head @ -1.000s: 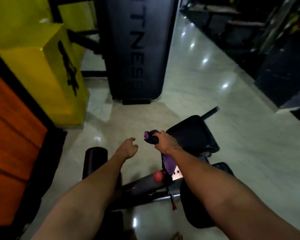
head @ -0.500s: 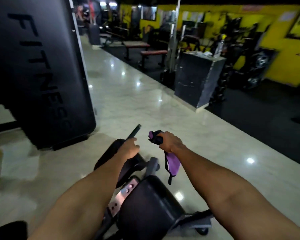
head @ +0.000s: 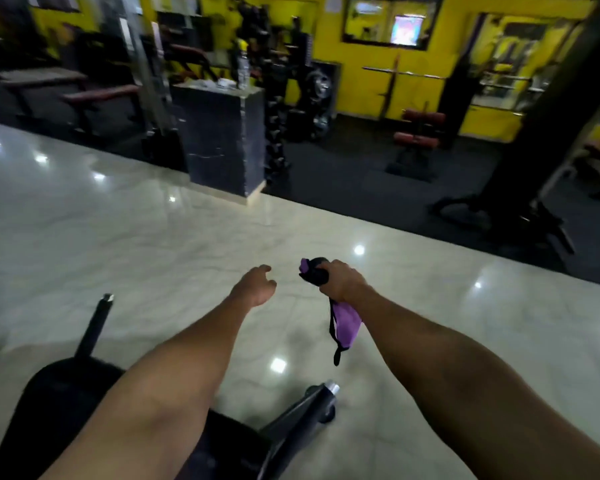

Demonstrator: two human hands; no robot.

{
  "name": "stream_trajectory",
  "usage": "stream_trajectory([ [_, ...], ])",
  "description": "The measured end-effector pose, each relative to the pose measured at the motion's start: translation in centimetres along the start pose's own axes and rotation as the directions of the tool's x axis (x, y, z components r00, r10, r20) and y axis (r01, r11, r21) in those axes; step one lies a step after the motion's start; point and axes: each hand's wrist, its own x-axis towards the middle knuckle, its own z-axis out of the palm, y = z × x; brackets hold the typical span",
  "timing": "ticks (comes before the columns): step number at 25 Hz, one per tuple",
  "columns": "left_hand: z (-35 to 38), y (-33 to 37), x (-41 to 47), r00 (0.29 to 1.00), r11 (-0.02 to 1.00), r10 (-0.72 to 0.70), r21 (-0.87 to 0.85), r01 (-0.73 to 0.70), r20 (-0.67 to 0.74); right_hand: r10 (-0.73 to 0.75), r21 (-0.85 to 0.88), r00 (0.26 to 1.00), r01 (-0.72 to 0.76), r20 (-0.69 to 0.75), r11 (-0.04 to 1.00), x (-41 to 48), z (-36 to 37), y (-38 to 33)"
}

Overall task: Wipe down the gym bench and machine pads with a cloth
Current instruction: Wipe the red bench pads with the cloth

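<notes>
The right hand (head: 342, 280) has its fingers curled tight round a bunched purple cloth with black trim (head: 345, 322), one end poking out above the fist and the rest hanging loose below it, over the glossy pale marble floor (head: 160, 244). The left hand (head: 255, 285) hovers just beside it, fingers loosely curled and holding nothing. The black padded machine seat (head: 63, 393) sits low at the left beneath the left forearm, well apart from the cloth.

The cloth (head: 344, 322) is purple with a black edge. The pad (head: 59, 393) is black. The floor (head: 153, 237) is pale grey and shiny, and the wall (head: 361, 60) is bright yellow.
</notes>
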Motion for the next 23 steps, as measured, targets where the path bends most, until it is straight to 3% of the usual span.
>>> stream_trajectory([
  [9,8.4,13.2,10.9,0.967,0.971,0.181,0.127,-0.205,0.177,0.303,0.101,0.947,-0.293,-0.105,0.951,0.4,-5.4,17.6],
  [16,14.1,24.6,22.8,0.923,0.929,0.156,0.264,-0.258,0.353,0.396,0.192,0.912,-0.371,-0.109,0.909,7.1,-10.0,31.1],
  [23,18.5,37.4,32.8,0.905,0.900,0.172,0.311,-0.305,0.388,0.439,0.199,0.895,-0.417,-0.078,0.887,14.3,-16.1,40.5],
])
